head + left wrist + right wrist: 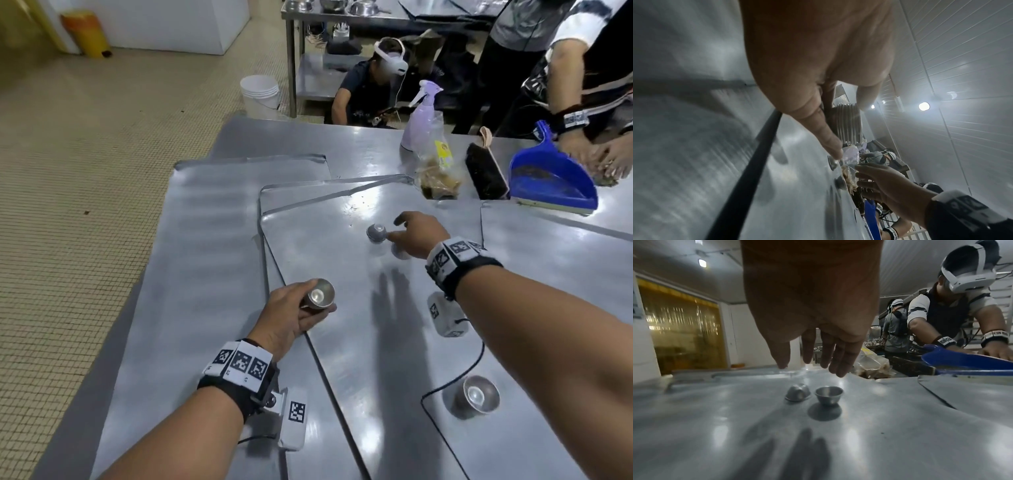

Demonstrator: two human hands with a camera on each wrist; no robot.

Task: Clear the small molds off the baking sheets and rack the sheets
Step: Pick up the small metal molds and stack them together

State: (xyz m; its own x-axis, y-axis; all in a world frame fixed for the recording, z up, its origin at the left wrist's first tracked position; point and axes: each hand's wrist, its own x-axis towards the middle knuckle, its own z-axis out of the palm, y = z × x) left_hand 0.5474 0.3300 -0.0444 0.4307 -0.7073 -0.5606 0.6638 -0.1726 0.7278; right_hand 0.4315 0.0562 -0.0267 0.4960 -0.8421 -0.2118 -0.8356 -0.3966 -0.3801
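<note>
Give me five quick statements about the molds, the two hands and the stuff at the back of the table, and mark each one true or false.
1. The left hand grips a small metal mold. True.
2. The right hand already holds a mold. False: its fingers are spread above two molds on the baking sheet, gripping neither.
3. Of those two molds, the tipped mold lies upside down beside an upright mold. True.
4. The dustpan at the far edge is red. False: it is blue.
5. Another mold sits on the sheet near the right forearm. True.
</note>
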